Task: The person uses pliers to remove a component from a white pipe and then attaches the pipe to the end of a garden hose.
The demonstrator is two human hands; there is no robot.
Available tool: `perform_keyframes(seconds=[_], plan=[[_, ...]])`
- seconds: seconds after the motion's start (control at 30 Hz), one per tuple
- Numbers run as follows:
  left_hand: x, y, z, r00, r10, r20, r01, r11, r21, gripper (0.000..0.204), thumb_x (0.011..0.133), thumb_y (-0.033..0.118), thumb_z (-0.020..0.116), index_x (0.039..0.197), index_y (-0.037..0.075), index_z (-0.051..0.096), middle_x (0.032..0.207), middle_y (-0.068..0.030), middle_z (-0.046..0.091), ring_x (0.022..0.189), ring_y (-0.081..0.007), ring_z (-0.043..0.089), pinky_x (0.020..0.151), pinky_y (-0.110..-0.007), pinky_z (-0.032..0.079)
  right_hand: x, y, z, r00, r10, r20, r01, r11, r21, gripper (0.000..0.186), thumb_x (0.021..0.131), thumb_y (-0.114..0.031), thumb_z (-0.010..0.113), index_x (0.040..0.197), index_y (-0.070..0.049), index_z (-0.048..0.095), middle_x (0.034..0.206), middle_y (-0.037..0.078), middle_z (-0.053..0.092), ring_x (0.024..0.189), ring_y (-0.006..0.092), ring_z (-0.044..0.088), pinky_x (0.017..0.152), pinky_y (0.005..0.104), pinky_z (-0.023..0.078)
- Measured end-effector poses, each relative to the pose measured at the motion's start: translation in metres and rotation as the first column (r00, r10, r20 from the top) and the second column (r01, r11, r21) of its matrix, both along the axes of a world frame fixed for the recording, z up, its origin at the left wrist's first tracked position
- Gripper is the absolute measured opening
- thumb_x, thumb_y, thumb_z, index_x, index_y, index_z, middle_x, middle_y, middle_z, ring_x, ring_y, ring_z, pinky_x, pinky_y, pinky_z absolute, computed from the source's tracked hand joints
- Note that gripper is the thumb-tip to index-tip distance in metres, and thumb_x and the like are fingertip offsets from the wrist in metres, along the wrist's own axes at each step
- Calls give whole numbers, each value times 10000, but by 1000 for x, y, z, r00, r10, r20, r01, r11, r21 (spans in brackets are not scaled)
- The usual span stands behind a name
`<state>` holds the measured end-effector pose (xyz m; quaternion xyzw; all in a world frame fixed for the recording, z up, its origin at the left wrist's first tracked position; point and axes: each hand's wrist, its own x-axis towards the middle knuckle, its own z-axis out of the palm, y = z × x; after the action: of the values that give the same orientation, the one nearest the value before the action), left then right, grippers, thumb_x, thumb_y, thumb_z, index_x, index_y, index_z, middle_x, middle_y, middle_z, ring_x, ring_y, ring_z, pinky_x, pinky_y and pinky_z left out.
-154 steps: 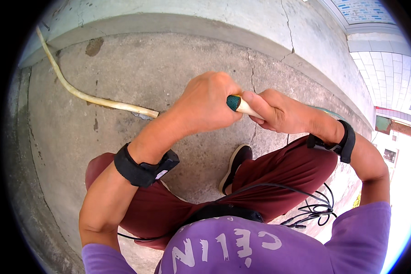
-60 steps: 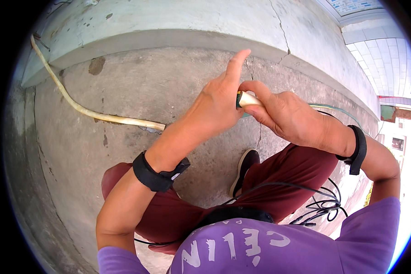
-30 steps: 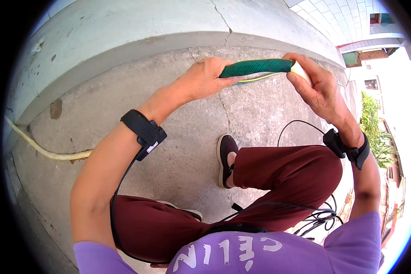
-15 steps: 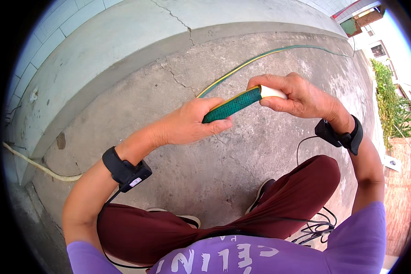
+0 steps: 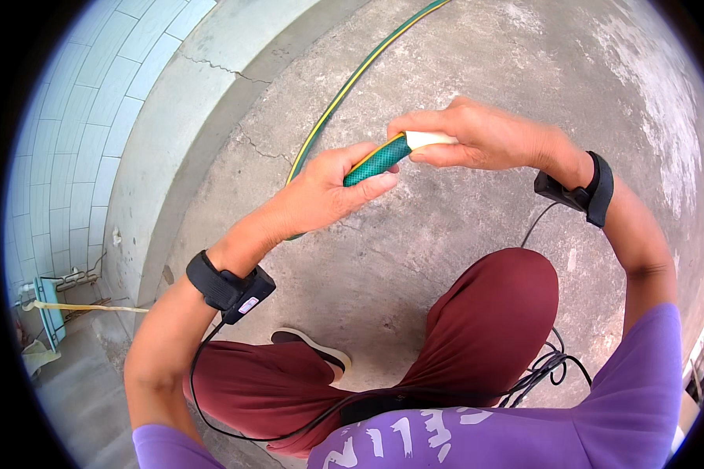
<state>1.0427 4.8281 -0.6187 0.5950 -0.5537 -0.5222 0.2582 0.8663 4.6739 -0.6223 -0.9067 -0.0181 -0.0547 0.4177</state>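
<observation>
A green garden hose (image 5: 377,162) with a yellow stripe is held up in front of me, its end tilted up to the right. My left hand (image 5: 330,186) wraps round the hose just behind that end. At the hose's mouth is a white piece (image 5: 430,139), like a short pipe or fitting, pinched between the thumb and fingers of my right hand (image 5: 485,134). The white piece meets the hose end; how deep it sits inside cannot be seen. Behind my left hand the hose runs on, curving away along the concrete floor.
A raised concrete ledge (image 5: 211,109) and a tiled wall (image 5: 78,133) stand to the left. A pale yellow hose (image 5: 94,307) and a light blue rack-like thing (image 5: 49,313) lie at lower left. Black cables (image 5: 551,363) from my wrist straps gather by my right knee.
My view has turned, so the tiled wall shows more and the plants at right have left the picture. Both hands keep their hold on the hose and the white piece.
</observation>
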Motion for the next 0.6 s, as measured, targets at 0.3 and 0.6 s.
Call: perform_keyframes(seconds=[0.3, 0.6], plan=[[-4, 6, 18, 977, 181, -108, -156, 965, 211, 246, 843, 282, 603, 775, 51, 556, 576, 56, 428, 511, -34, 392, 459, -222, 340, 26, 2, 20, 981, 193, 5, -192, 981, -28, 330, 839, -203, 566, 1152, -130, 490, 682, 156, 558, 585, 341, 537, 525, 387, 412], [7, 22, 15, 998, -22, -61, 15, 994, -107, 230, 815, 222, 600, 849, 0, 556, 588, -29, 480, 557, -100, 437, 530, -293, 386, 17, 44, 62, 958, -17, -288, -79, 945, -317, 254, 804, -182, 587, 940, -11, 458, 618, 165, 559, 615, 356, 572, 548, 430, 438]])
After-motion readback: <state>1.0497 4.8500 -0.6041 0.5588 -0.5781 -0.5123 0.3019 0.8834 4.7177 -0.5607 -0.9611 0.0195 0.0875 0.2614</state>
